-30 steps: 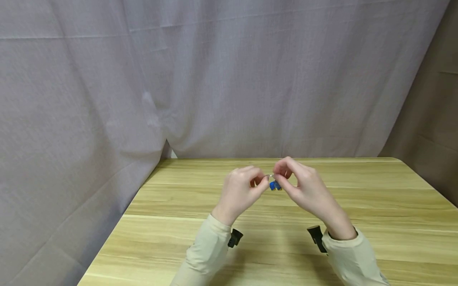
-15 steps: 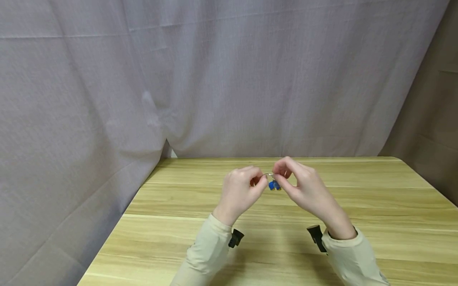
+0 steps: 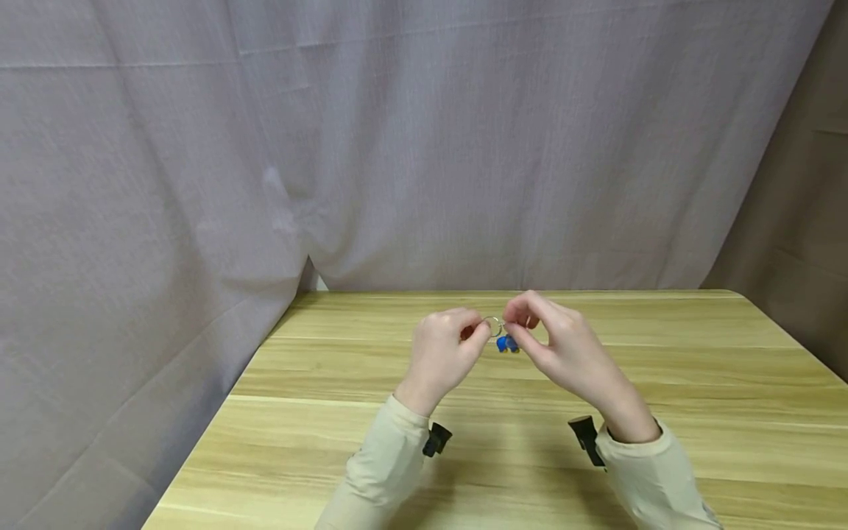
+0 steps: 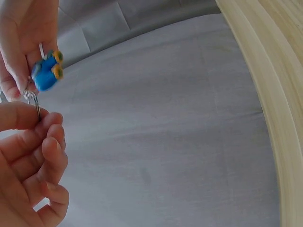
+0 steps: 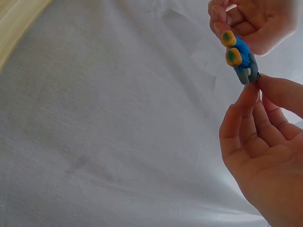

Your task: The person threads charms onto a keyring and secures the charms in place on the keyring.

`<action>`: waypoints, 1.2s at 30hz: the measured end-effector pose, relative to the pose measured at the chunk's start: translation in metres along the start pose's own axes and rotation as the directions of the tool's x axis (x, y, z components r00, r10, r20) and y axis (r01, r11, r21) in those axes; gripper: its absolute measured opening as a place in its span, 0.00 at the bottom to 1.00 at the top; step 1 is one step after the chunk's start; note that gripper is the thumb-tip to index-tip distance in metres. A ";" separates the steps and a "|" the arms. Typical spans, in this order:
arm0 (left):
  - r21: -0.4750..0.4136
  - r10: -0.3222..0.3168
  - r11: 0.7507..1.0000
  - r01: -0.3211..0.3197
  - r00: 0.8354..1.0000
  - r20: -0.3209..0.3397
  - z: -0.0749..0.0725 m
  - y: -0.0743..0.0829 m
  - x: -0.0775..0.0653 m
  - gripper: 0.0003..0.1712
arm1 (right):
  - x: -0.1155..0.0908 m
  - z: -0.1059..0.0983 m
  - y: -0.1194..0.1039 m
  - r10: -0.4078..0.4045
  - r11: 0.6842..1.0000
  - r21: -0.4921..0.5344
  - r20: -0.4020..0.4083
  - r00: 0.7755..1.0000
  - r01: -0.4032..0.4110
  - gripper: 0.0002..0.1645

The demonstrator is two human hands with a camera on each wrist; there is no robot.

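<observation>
Between the two hands hangs a keychain, a small blue figure (image 3: 507,344) with a metal split ring (image 4: 37,106). My left hand (image 3: 439,357) pinches the ring between thumb and fingertips. With thumb and index finger, my right hand (image 3: 566,344) pinches the keychain where the short metal link joins the figure; the fingertips hide most of that link. In the right wrist view, the blue figure (image 5: 242,52) shows two yellow-orange round ends with green middles and a greyish part near the fingertips. Both hands are raised above the table, close together.
A wood-grain table (image 3: 517,456) lies under the hands. Grey cloth (image 3: 424,147) hangs behind it and along its left side, with a darker brownish cloth (image 3: 795,199) at the right. Black wrist mounts (image 3: 435,440) stick out from the beige sleeves (image 3: 387,456).
My left hand has drawn slightly to the left. The ring has turned and now shows as a round loop between the hands. The figure has shifted slightly left; my right hand has hardly moved.
</observation>
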State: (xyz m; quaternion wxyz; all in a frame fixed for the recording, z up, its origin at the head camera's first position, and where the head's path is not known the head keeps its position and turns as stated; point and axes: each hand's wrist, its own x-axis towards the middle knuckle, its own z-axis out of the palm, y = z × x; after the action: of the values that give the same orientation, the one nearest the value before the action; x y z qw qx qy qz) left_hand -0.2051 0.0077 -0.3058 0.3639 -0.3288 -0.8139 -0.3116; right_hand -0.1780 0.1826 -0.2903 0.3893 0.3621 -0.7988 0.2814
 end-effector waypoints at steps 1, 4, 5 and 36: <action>0.001 -0.009 1.000 0.009 1.000 0.000 0.000 0.000 0.000 0.16 | 0.000 0.000 0.000 0.002 1.000 0.000 0.002 1.000 -0.002 0.08; 0.010 -0.009 1.000 0.009 1.000 0.001 -0.001 -0.002 0.000 0.15 | 0.000 0.001 -0.001 0.026 1.000 -0.004 0.016 1.000 -0.026 0.07; 0.009 -0.001 1.000 0.001 1.000 0.004 -0.001 -0.002 0.000 0.15 | -0.001 0.001 -0.001 0.041 0.999 -0.005 0.026 0.999 -0.041 0.05; -0.054 -0.104 0.992 0.116 0.975 0.195 -0.010 -0.012 0.002 0.08 | -0.006 -0.013 0.014 0.113 0.980 0.153 0.100 0.989 -0.128 0.17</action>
State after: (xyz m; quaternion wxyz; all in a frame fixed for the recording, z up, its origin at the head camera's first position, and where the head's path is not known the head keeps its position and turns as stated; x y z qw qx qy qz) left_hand -0.2117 -0.0063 -0.3018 0.2549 -0.3235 -0.8516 -0.3242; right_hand -0.1812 0.2017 -0.2904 0.3048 0.3553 -0.8112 0.3505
